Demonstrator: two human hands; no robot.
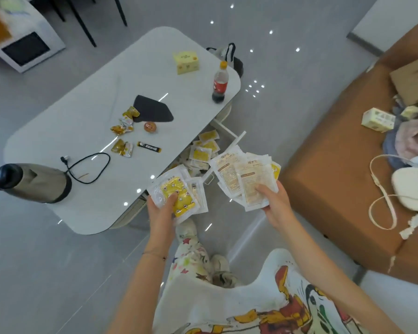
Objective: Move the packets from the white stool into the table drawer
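caution: both bundles are held by thumb pressure alone. your left hand (162, 208) clamps the left stack (176, 194) with the thumb across its top face and the fingers underneath. your right hand (275, 201) pinches the right fan (241, 174) at its lower edge only, thumb on top.

probable faults from this position:
- the right fan is splayed and gripped at one end. if you relax the pinch or tilt the hand before it is over the drawer (237, 138), the outer packets are likely to slide out onto the floor (263, 112).
- the drawer opening lies partly under the edge of the table (94, 97), at centre frame. release too far to the left and the packets are likely to land on the tabletop or catch its edge.
- loose packets (204, 150) already lie heaped in the drawer. a wide fan dropped flat may ride up over the front rim.

location: both bundles are in the air at lower centre of the frame, just below the open drawer. the white stool cannot be identified in this view.

orientation: the left stack shows its yellow printed face up. its long axis runs up the frame, leaning to the upper left. the right fan shows its text-printed backs up. the long axes spread from the pinch point, heading edges toward the drawer.
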